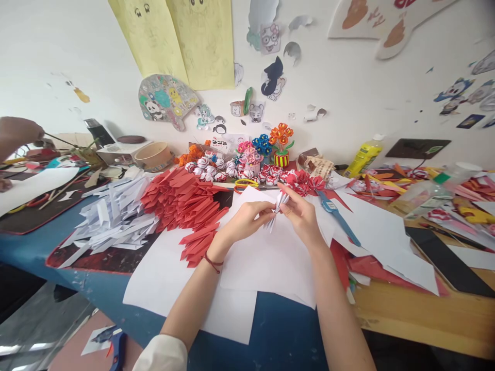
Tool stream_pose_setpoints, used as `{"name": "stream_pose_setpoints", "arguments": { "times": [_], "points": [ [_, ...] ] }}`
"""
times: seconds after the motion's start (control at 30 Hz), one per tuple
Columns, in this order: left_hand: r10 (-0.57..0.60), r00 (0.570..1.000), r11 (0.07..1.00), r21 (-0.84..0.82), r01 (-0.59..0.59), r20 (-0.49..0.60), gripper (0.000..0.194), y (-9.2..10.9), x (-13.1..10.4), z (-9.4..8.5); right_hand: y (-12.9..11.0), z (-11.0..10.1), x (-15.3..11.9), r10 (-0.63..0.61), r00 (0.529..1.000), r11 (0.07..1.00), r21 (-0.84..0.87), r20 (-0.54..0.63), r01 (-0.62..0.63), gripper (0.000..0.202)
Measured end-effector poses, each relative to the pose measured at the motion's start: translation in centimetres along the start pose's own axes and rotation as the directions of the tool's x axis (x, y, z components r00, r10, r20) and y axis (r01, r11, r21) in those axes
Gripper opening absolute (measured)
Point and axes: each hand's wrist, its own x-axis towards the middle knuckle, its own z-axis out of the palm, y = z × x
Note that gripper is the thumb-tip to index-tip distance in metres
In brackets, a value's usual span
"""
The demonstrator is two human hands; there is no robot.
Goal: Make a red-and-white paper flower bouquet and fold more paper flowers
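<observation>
Between my hands is a small bundle of folded white paper strips (279,202), with a touch of red at its upper end. My left hand (253,216) pinches it from the left, and my right hand (299,210) closes on it from the right. Fingers cover part of the bundle. Below lie large white paper sheets (270,263). Left of my hands spreads a heap of folded red paper strips (181,201), and beyond it a heap of folded white strips (112,214). Finished red-and-white paper balls (211,169) sit behind.
A blue wristwatch (336,214) lies right of my hand, near a black phone (448,257) and a clear bottle (433,190). A yellow bottle (364,157) leans by the wall. At far left another person's hand (21,135) holds a thin stick over a second work mat.
</observation>
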Motion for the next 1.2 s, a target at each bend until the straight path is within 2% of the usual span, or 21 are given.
{"name": "stream_pose_setpoints", "arguments": {
  "times": [0.17, 0.5, 0.67, 0.77, 0.83, 0.97, 1.1, 1.2],
  "points": [
    [0.047, 0.999, 0.996, 0.077, -0.048, 0.02, 0.025, 0.2, -0.1, 0.1, 0.2, -0.1, 0.0, 0.005, 1.0, 0.999, -0.032, -0.016, -0.005, 0.061],
    [0.049, 0.999, 0.995, 0.088, -0.05, 0.015, 0.03, 0.4, -0.2, 0.4, 0.1, -0.2, 0.0, -0.039, 0.999, 0.996, -0.085, -0.026, 0.037, 0.057],
    [0.006, 0.997, 0.977, 0.213, 0.01, -0.075, 0.034, 0.2, -0.3, 1.0, -0.2, 0.1, 0.0, -0.052, 0.998, 0.993, -0.108, -0.02, 0.049, 0.06],
    [0.031, 0.996, 0.957, 0.291, -0.007, -0.078, 0.029, 0.0, -0.3, 1.4, -0.2, 0.2, 0.0, -0.09, 0.995, 0.99, -0.109, -0.032, 0.086, 0.06],
    [0.052, 0.996, 0.922, 0.387, -0.019, -0.075, 0.021, 0.0, -0.3, 1.6, -0.1, 0.2, 0.0, -0.097, 0.995, 0.99, -0.107, -0.03, 0.093, 0.06],
    [0.11, 0.993, 0.79, 0.61, -0.068, -0.032, 0.014, 0.0, -0.2, 1.8, 0.3, 0.1, 0.0, -0.069, 0.998, 0.989, -0.128, 0.0, 0.068, 0.059],
    [0.155, 0.988, 0.663, 0.74, -0.117, 0.017, 0.019, -0.1, -0.3, 2.0, 0.9, -0.1, 0.1, -0.056, 0.998, 0.985, -0.162, 0.016, 0.058, 0.055],
    [0.187, 0.981, 0.602, 0.783, -0.156, 0.051, 0.024, -0.2, -0.3, 2.2, 1.2, -0.2, 0.2, -0.041, 0.999, 0.984, -0.173, 0.026, 0.045, 0.054]
  ]
}}
